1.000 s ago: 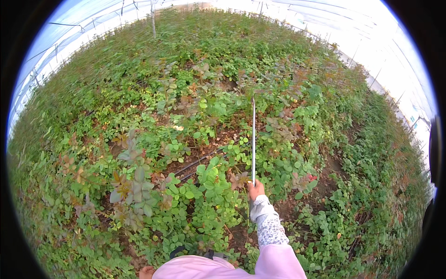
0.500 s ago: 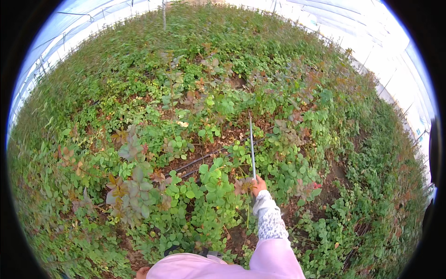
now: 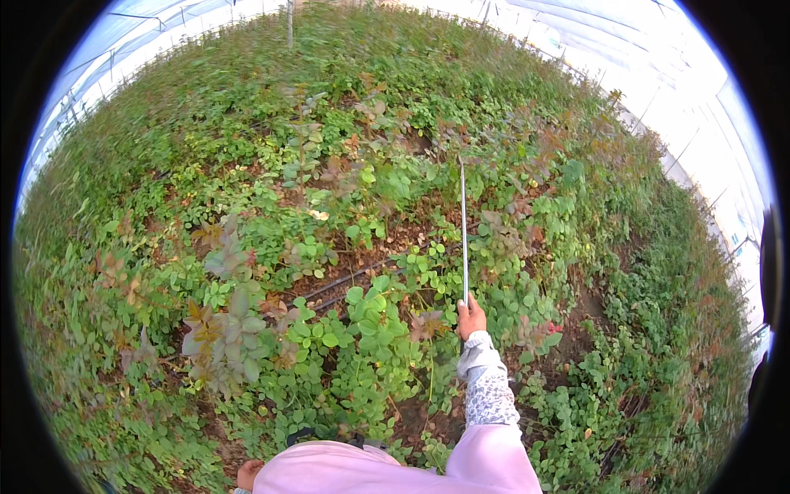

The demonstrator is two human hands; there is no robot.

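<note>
My right hand (image 3: 471,318) is closed around the near end of a long, thin, silvery metal rod (image 3: 464,226). The rod points away from me over the leafy plants, and its far tip lies among foliage, where its shape is hard to make out. Green plants (image 3: 374,317) with rounded leaves grow just left of this hand, and a reddish-brown leaf cluster (image 3: 427,326) sits close by. My left hand (image 3: 249,474) shows only in part at the lower edge, beside my pink top (image 3: 346,473); its fingers are too hidden to read.
Dark hoses (image 3: 341,286) run across soil littered with dry leaves. Dense plants surround me, some with bronze leaves (image 3: 222,342). A thin post (image 3: 290,25) stands at the far side, and pale plastic sheeting (image 3: 658,74) encloses the area.
My right hand has moved slightly right and farther from me, and the rod's tip now reaches farther out over the plants. A bit more of my left hand shows.
</note>
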